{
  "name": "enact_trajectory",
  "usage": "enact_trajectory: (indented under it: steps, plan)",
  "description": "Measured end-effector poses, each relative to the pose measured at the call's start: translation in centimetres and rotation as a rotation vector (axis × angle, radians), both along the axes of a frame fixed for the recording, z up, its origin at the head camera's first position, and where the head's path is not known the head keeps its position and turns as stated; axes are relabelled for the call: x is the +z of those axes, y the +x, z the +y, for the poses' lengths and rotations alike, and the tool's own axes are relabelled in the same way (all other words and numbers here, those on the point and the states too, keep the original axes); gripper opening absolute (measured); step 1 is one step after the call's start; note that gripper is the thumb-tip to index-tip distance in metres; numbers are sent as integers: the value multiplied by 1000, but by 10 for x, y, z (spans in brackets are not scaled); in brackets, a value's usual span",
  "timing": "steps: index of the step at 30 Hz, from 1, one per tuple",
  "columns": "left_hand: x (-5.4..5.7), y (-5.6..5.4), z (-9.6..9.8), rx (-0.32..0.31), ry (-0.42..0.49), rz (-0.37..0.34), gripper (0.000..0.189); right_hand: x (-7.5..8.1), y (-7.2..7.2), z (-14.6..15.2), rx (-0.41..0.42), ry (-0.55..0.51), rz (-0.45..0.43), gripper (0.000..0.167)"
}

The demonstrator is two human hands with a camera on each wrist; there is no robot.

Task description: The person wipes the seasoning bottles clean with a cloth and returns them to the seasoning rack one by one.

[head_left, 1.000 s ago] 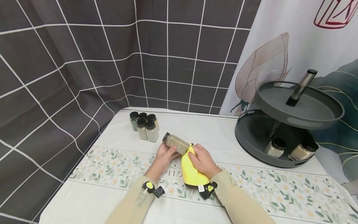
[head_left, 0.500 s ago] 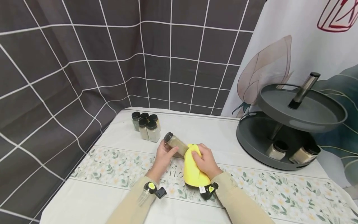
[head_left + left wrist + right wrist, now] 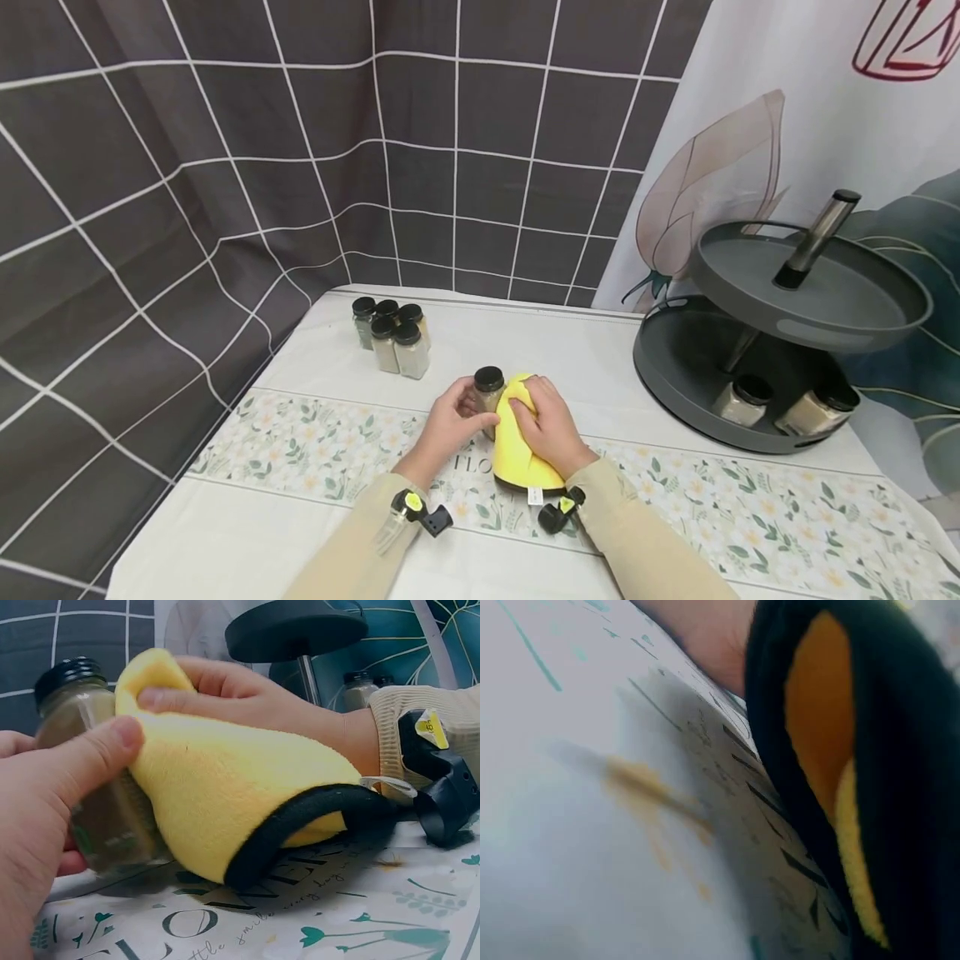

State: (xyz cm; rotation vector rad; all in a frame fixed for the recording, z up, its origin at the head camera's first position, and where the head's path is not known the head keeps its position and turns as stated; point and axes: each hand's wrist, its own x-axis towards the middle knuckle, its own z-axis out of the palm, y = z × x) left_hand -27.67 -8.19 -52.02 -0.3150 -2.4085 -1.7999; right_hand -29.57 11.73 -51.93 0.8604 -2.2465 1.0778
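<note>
A square glass spice jar with a black lid and brownish contents stands nearly upright at the middle of the table. My left hand holds it from the left, its thumb across the near side in the left wrist view. Against the jar's right side, my right hand grips a yellow plush cleaning cloth with a black edge and a white tag. The cloth hides part of the jar. Only the cloth's black edge and its folded inside fill the right of the right wrist view.
Several black-lidded spice jars stand grouped at the back left. On the right is a grey two-tier round tray, with two jars tilted on its lower level. A white cloth with a floral band covers the table.
The jar has turned from lying tilted, lid to the left, to nearly upright, and its lid has moved right. My left hand has shifted right with it; the cloth stays against the jar.
</note>
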Motion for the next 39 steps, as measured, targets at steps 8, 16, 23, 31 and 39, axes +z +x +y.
enact_trajectory:
  steps: [8, 16, 23, 31, 39]
  plan:
    - [-2, 0, -2, -1, 60, 21, 55, 4, 2, -1, 18, 73, -69, 3]
    - [-3, -4, -5, 56, 190, 3, 50, 4, 2, -1, 46, 249, -243, 8]
    - [1, -2, -9, -106, 183, -107, 49, 1, 3, 0, 61, 106, -257, 5]
    - [2, 0, -12, -259, 210, -110, 49, 3, 4, -1, 48, -39, -410, 8]
    - [1, -3, -12, -165, 508, -183, 53, 7, 0, 0, 117, 207, -351, 8]
